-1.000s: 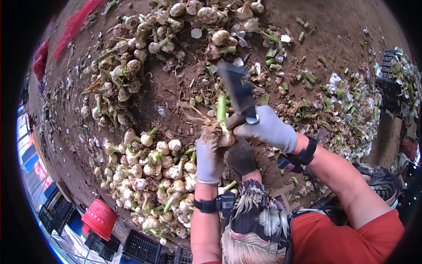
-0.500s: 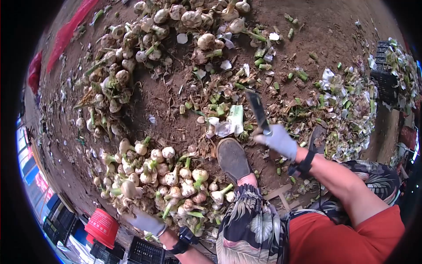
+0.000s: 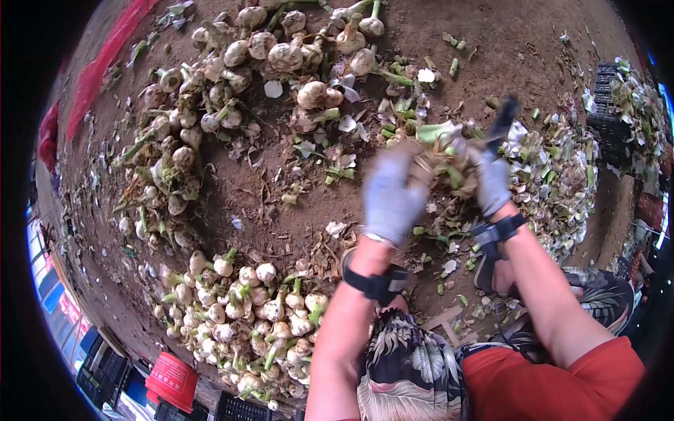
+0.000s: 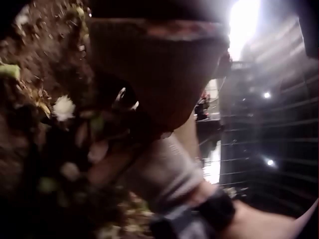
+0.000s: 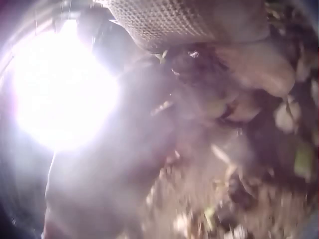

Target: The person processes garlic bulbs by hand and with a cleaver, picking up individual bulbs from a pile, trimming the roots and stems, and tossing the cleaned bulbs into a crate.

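Note:
In the head view, my gloved left hand [image 3: 393, 196] reaches over the soil, its thumb and blurred fingers spread at a clump of garlic trimmings [image 3: 453, 165]. A pale green leaf piece [image 3: 437, 132] stands out at the clump's upper edge. Opposite, my gloved right hand [image 3: 493, 184] grips a knife [image 3: 503, 121] whose dark blade points up and away; this hand also lies against the trimmings. The clump is between the two hands. The left wrist view is dark and blurred, with the other glove [image 4: 169, 169] behind; glare covers much of the right wrist view.
Garlic bulbs with short stems lie in a near-left heap [image 3: 246, 316]; untrimmed garlic [image 3: 175, 161] curves along the far left. A pile of skins and stem scraps [image 3: 554, 168] spreads at right beside a black crate [image 3: 607, 105]. A red bucket [image 3: 172, 381] stands at lower left.
My left hand set a garlic bulb down at the near-left heap, then swung across to the trimmings. The leaf piece near the foot moved up and right; the knife hand moved right. The foot drew back.

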Tool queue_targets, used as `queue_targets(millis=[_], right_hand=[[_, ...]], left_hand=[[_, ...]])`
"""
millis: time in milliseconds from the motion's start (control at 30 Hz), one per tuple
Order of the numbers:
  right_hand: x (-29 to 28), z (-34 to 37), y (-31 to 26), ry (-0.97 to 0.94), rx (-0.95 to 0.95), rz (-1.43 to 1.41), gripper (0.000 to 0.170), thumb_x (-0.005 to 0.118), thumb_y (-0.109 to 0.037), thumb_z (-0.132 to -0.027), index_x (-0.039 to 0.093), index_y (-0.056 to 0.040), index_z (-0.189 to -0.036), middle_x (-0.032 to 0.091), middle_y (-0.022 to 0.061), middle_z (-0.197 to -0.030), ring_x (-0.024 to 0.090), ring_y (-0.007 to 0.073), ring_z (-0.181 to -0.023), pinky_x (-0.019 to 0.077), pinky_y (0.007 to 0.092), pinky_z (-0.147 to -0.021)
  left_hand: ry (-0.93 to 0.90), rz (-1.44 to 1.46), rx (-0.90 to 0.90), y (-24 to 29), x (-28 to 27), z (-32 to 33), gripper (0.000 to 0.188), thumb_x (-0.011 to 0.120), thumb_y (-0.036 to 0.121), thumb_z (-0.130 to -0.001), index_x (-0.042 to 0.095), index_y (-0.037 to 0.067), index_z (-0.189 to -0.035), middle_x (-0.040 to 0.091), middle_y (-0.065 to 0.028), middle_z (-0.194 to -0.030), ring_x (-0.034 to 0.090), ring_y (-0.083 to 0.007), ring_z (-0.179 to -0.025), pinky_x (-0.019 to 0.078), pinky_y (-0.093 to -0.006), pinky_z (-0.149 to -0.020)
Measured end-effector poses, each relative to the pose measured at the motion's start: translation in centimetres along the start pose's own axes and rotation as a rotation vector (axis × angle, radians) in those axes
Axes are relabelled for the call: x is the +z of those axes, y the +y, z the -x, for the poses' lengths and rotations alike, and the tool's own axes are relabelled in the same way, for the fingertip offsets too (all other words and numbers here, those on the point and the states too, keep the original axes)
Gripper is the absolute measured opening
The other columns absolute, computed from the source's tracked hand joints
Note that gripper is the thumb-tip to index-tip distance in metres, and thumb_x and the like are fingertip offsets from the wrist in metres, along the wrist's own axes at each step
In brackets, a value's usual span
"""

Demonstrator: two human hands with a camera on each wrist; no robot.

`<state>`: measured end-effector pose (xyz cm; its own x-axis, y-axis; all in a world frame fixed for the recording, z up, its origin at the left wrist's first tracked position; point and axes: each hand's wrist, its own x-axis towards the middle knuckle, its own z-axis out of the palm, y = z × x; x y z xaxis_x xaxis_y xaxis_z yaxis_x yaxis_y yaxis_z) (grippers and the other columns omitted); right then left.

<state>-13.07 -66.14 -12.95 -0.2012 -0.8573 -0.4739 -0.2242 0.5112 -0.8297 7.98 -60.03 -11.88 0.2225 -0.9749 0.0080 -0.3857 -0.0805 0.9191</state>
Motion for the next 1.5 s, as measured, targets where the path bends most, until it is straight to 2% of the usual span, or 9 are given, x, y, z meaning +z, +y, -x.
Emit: queue_targets(millis=[167,367,567,967,1167,1233,1333,1367,1500], right_hand=[[-4.7,-4.2,-1.4,0.282,-0.197,0.069,0.025,0.075,-0.015,-0.086,0.073,-0.0043,-0.109,0.071,0.0015,-0.094,0.061,0.0083,-0.072,0.0489,0.0247,-0.066],[5.9,1.6,-6.3,-0.176,-0.198,0.062,0.030,0.073,-0.023,-0.087,0.071,-0.0102,-0.114,0.070,0.0022,-0.091,0.061,0.0062,-0.064,0.0467,0.0206,-0.051],[11.5,5.0,-5.1,-0.733,0.264,-0.098,0.030,0.076,-0.016,-0.088,0.070,-0.0010,-0.113,0.073,0.0064,-0.098,0.068,0.0144,-0.084,0.0554,0.0286,-0.077],[12.2,10.8,-5.2,-0.859,0.144,-0.009,0.028,0.075,-0.013,-0.086,0.071,-0.0014,-0.111,0.073,0.0035,-0.100,0.066,0.0095,-0.089,0.0538,0.0258,-0.081],[11.3,12.1,-5.9,-0.906,-0.058,0.185,0.027,0.074,-0.015,-0.084,0.071,-0.0050,-0.109,0.073,0.0063,-0.098,0.069,0.0141,-0.087,0.0547,0.0294,-0.079],[10.2,12.2,-5.2,-0.779,-0.631,0.604,0.025,0.071,-0.016,-0.082,0.071,-0.0084,-0.106,0.071,0.0100,-0.095,0.071,0.0272,-0.088,0.0554,0.0371,-0.077],[9.2,13.2,-6.8,-0.858,-0.846,0.904,0.022,0.069,-0.013,-0.075,0.067,-0.0114,-0.097,0.066,0.0108,-0.086,0.068,0.0333,-0.084,0.0531,0.0433,-0.071],[9.1,13.5,-7.1,-0.889,-0.924,1.027,0.022,0.070,-0.013,-0.073,0.066,-0.0119,-0.094,0.065,0.0097,-0.083,0.068,0.0312,-0.082,0.0524,0.0430,-0.070],[9.2,13.7,-7.0,-0.837,-0.965,1.008,0.023,0.070,-0.014,-0.071,0.063,-0.0120,-0.093,0.064,0.0088,-0.083,0.067,0.0301,-0.080,0.0518,0.0427,-0.067]], left_hand=[[0.289,-0.294,-0.622,-8.5,-9.0,-8.5,0.057,0.068,0.034,-0.088,0.053,0.001,-0.133,0.056,-0.0231,-0.127,0.063,-0.0372,-0.109,0.0496,-0.0445,-0.096],[0.048,-0.333,-0.524,-7.1,-7.4,-5.7,0.066,0.080,0.037,-0.074,0.057,0.004,-0.127,0.059,-0.0188,-0.118,0.064,-0.0362,-0.106,0.0510,-0.0436,-0.094],[0.072,0.408,-0.359,-3.4,-6.3,5.2,0.067,0.070,-0.001,-0.080,0.044,-0.004,-0.142,0.056,-0.0139,-0.133,0.056,-0.0198,-0.118,0.0445,-0.0315,-0.105],[0.168,0.867,-0.689,-1.2,-9.0,11.0,0.072,0.052,-0.011,-0.078,0.036,-0.001,-0.148,0.057,-0.0103,-0.133,0.060,-0.0181,-0.116,0.0487,-0.0308,-0.103],[0.167,1.027,-0.744,-0.6,-10.7,12.6,0.050,0.053,-0.003,-0.083,0.051,0.000,-0.134,0.062,-0.0066,-0.124,0.063,-0.0135,-0.108,0.0540,-0.0278,-0.088],[0.139,0.999,-0.710,-1.2,-11.1,13.5,0.044,0.055,-0.003,-0.087,0.054,0.000,-0.131,0.065,-0.0076,-0.118,0.064,-0.0153,-0.104,0.0552,-0.0285,-0.085],[0.205,0.562,-0.505,-3.8,-9.5,17.7,0.057,0.067,-0.001,-0.085,0.047,-0.003,-0.139,0.064,-0.0128,-0.122,0.061,-0.0247,-0.114,0.0524,-0.0341,-0.096],[-0.009,-0.215,-0.049,-2.9,-11.3,15.6,0.072,0.070,-0.002,-0.081,0.039,-0.003,-0.146,0.062,-0.0133,-0.125,0.062,-0.0270,-0.112,0.0504,-0.0349,-0.098],[0.037,0.209,-0.341,-2.9,-11.1,16.7,0.077,0.070,0.001,-0.085,0.030,0.000,-0.150,0.060,-0.0123,-0.130,0.060,-0.0237,-0.114,0.0476,-0.0362,-0.102]])
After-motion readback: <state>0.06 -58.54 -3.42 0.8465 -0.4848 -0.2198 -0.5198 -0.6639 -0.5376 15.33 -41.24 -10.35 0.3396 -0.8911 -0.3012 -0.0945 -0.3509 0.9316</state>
